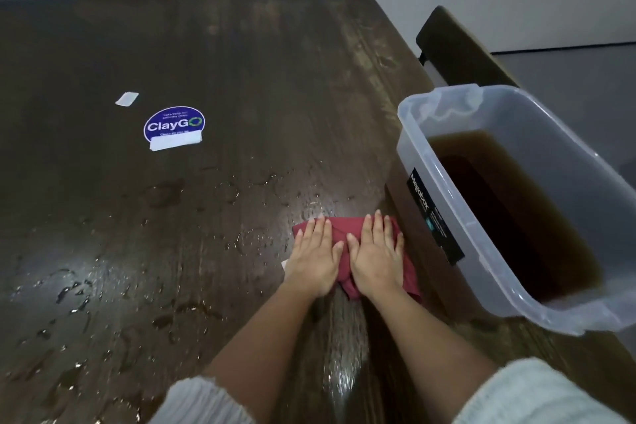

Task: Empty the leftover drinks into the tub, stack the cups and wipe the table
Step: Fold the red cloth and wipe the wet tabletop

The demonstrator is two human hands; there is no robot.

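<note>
We press the red cloth [347,232] flat on the wet counter [241,96] beside the tub [457,217], left hand [315,260] and right hand [377,256] with fingers released. We judge overlapping strokes toward the droplets [74,296] best.

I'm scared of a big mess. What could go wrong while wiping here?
1. The tub holds brown liquid and seems to overhang the table edge; a bump from the right hand could tip it.
2. The red cloth is small; droplets far left may get missed.
</note>
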